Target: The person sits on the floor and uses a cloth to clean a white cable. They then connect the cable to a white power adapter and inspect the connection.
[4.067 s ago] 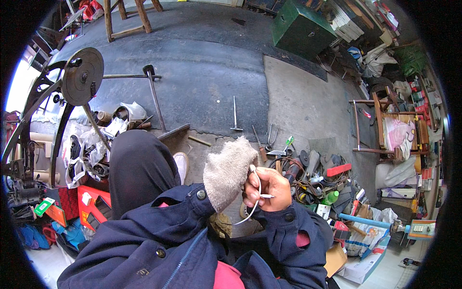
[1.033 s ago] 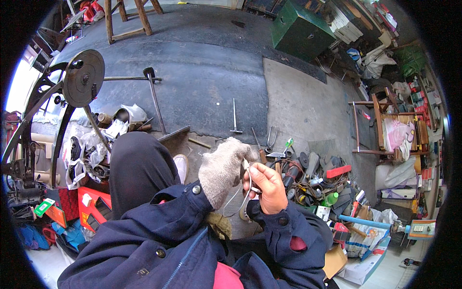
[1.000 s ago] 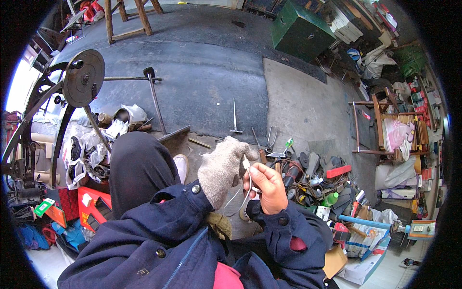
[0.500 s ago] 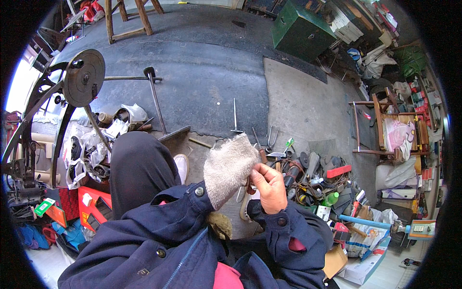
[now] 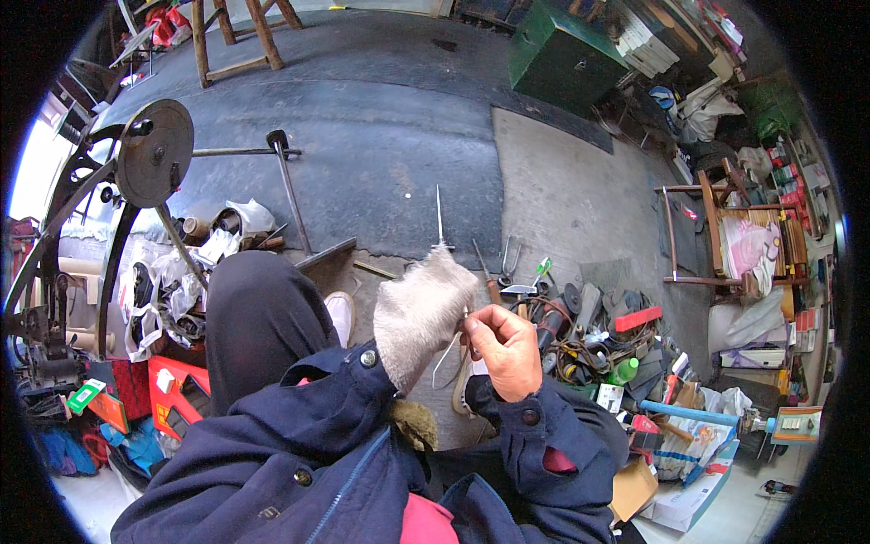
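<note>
Fuzzy beige covering (image 5: 419,313): hiding the left hand, whose grip one cannot tell. Right hand (image 5: 507,355): pinching a white cord (image 5: 443,358) in a narrow grip at the covering's right edge. Cord: hanging just nearer, between the wrists. Tool heap (image 5: 589,313): lying right. Metal wheel (image 5: 156,152): standing left. Green box (image 5: 564,59): sitting far right.

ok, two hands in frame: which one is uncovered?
The right hand. Its skin shows from fingertips to sleeve cuff, while the left one is hidden inside fuzzy greyish-beige fabric.
</note>
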Demonstrator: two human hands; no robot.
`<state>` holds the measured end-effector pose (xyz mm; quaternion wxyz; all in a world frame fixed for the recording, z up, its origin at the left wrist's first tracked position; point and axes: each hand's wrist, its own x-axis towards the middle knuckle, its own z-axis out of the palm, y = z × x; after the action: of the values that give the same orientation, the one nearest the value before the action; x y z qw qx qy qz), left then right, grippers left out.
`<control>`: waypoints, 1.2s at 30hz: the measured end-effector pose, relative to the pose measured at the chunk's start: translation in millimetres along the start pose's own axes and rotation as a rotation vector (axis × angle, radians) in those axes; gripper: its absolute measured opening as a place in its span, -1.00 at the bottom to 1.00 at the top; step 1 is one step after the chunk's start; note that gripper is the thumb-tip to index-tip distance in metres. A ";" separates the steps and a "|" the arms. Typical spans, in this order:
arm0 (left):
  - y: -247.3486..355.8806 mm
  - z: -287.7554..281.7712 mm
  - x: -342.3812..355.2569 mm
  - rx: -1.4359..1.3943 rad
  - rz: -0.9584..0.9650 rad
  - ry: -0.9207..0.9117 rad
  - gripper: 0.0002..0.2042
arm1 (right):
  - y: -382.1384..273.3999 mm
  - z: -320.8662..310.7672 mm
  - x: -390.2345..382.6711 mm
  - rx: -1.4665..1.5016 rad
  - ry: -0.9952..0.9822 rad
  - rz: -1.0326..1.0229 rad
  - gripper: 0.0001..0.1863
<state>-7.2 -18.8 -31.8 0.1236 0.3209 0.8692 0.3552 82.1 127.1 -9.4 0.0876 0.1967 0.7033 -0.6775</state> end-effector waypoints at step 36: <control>-17.3 17.7 -8.2 -0.039 0.174 0.300 -0.68 | -1.4 -3.3 0.8 0.116 -0.093 0.015 -0.80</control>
<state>-1.3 -24.0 -56.6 -0.0323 0.3359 0.8398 0.4253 81.3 130.5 -8.2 0.1136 0.1753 0.6564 -0.7249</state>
